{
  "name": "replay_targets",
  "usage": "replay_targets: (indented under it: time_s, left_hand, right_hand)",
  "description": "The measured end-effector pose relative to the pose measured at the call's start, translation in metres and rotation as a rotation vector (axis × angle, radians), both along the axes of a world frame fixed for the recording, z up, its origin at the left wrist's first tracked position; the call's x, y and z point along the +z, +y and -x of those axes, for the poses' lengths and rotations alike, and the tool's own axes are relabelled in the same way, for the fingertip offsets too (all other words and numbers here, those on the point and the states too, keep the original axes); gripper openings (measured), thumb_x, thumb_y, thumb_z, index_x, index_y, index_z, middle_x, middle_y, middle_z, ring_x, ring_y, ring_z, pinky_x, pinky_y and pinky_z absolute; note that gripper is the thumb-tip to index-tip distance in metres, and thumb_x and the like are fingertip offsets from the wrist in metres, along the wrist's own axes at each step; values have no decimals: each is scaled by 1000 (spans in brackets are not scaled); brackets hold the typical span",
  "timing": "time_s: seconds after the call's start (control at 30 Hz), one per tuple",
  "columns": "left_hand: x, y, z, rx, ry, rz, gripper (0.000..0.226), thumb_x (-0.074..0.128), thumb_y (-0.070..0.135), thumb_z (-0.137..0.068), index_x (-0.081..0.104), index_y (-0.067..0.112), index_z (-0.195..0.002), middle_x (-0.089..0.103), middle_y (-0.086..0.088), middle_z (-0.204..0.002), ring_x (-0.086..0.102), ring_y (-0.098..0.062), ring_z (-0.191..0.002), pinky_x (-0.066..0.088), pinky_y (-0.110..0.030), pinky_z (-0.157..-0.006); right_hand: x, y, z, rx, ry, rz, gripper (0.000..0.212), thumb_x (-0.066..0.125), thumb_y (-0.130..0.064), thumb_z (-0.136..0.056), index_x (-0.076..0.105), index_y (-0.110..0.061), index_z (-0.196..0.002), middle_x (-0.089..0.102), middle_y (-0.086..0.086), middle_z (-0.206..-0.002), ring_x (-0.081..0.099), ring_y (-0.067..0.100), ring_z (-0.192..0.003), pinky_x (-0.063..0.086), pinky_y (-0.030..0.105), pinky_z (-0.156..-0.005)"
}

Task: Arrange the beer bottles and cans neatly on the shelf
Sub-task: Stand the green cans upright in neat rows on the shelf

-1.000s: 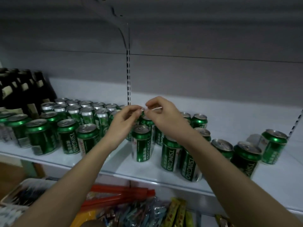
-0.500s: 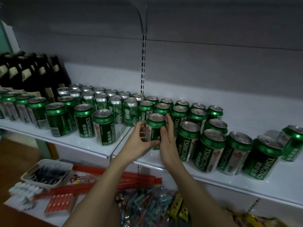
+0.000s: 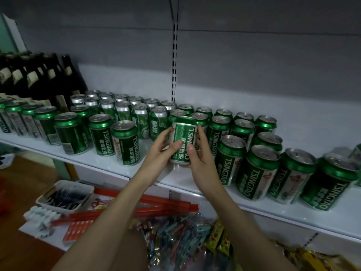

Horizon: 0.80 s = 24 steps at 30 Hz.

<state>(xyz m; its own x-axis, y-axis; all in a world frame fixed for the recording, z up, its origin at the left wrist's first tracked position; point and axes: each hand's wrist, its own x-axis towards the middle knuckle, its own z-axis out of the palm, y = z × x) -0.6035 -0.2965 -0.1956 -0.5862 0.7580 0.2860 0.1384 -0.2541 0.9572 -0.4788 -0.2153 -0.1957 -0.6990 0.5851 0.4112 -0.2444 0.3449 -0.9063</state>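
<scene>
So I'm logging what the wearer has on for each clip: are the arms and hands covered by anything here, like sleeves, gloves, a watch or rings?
Nothing worn shows. The left hand and right hand are bare, with no gloves, and I can see no rings. Both forearms are uncovered down to the frame's bottom edge: no sleeves, watch or wristband in view.

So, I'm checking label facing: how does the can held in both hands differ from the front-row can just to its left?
The held can is gripped by the left hand and right hand; the front-row can stands free on the shelf. The held can tips its top away, hiding the lid; the front-row can shows its silver lid. Both are green Tsingtao cans with labels forward.
</scene>
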Motion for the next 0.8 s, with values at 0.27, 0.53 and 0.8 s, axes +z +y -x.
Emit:
replay_targets:
  time_s: [0.27, 0.53, 0.8]
  left_hand:
    - [69, -5, 4, -234, 56, 17, 50, 55, 52, -92, 50, 40, -140, 67, 0, -129, 67, -24, -114, 59, -46, -82]
    - [135, 28, -7, -329, 244, 24, 74, 74, 46, -78, 41, 39, -144, 73, 0, -116, 71, -22, -103, 60, -34, -73]
    - [187, 99, -53, -384, 436, -12, 61, 73, 22, -88, 42, 38, -138, 70, -5, -115, 70, -11, -103, 55, -22, -84]
  right_hand:
    - [50, 4, -23, 20, 197, 30, 55, 42, -24, -107, 21, -31, -157, 50, 2, -149, 57, 22, -129, 57, 50, -92]
    - [108, 29, -57, -17, 118, -35, 51, 53, -22, -102, 33, -41, -145, 62, 0, -127, 72, 13, -99, 62, 36, -73]
    - [191, 101, -112, -212, -73, -134, 40, 57, -42, -97, 56, -22, -132, 72, -3, -104, 72, 20, -96, 62, 39, -78]
